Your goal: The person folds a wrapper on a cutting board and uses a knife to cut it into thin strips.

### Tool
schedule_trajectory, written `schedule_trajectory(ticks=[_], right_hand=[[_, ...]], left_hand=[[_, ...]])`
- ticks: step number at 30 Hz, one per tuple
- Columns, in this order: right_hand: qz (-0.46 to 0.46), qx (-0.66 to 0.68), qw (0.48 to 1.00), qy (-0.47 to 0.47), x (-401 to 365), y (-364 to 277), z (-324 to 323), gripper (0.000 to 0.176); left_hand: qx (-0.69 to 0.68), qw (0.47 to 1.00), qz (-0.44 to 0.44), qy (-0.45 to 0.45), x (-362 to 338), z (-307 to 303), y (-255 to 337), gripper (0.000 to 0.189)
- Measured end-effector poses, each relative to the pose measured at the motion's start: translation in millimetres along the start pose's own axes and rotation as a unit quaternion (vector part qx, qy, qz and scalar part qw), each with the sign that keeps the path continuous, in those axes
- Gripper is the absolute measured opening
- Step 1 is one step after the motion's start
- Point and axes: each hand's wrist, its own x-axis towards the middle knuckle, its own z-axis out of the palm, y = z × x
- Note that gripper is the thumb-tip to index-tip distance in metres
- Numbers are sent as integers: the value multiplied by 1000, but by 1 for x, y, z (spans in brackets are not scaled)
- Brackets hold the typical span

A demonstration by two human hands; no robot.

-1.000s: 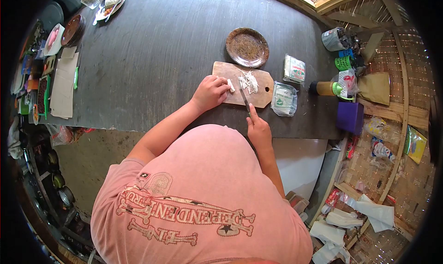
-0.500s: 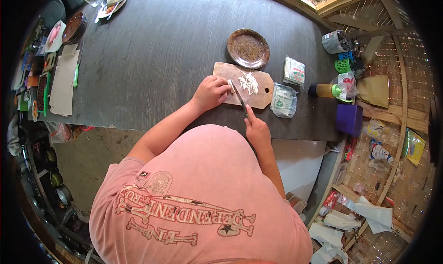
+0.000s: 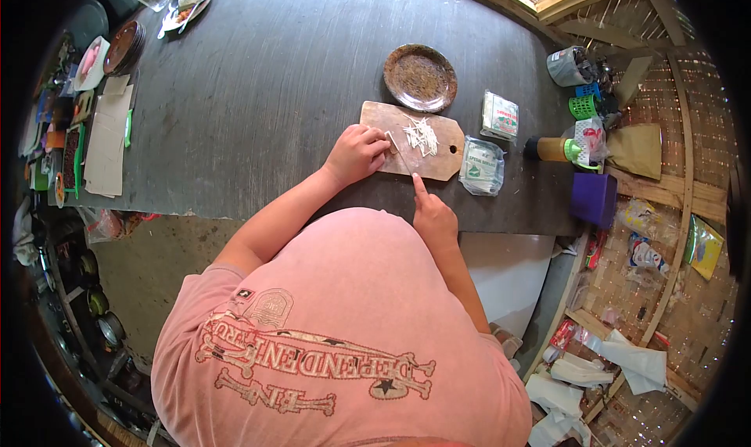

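Note:
A wooden cutting board (image 3: 446,164) lies on the dark table, with a small pile of thin white strips (image 3: 421,136) on it. At the board's left side, my left hand (image 3: 358,154) is closed with bent fingers over a small pale piece (image 3: 391,140), mostly hidden beneath the fingertips. My right hand (image 3: 436,217) grips a knife (image 3: 404,161), index finger stretched along it. The thin blade points away from me, close to my left fingertips, and its handle is hidden in my palm. Just beyond the board sits a brown speckled plate (image 3: 421,78).
Two plastic-wrapped packets, a nearer one (image 3: 481,167) and a farther one (image 3: 500,116), lie right of the board. A green-lidded bottle (image 3: 547,149) and a purple box (image 3: 592,197) line the right edge. Cardboard (image 3: 109,146) and stacked brown dishes (image 3: 125,48) are at left.
The knife has turned so its blade shows as a thinner line. My right hand has shifted slightly left and toward me; my left hand stays at nearly the same place.

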Motion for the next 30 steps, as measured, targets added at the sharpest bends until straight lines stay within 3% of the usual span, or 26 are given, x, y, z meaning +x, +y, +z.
schedule_trajectory(ticks=[4, 8, 10, 13, 14, 16, 22, 30], right_hand=[[-1, -44, 999, -2, 1, 1, 7, 63], [34, 1, 999, -15, 11, 4, 11, 63], [59, 196, 979, -24, 18, 20, 17, 63], [44, 317, 947, -27, 18, 23, 11, 61], [41, 318, 947, -25, 15, 18, 5, 61], [119, 258, 957, -54, 8, 4, -14, 58], [67, 142, 988, 14, 5, 3, -15, 61], [35, 134, 990, 17, 4, 21, -5, 61]], left_hand=[[7, 1000, 6, -5, -1, 3, 0, 22], [6, 1000, 0, -7, -2, 2, 1, 22], [7, 1000, -2, -11, -2, 2, 1, 22], [13, 1000, 4, -7, -3, 1, 0, 23], [11, 1000, 5, -5, -3, 2, 0, 24], [8, 1000, 4, -5, -2, 1, 1, 24], [19, 1000, 11, -8, 0, 1, 1, 21], [21, 1000, 13, -2, 1, 1, 2, 20]])
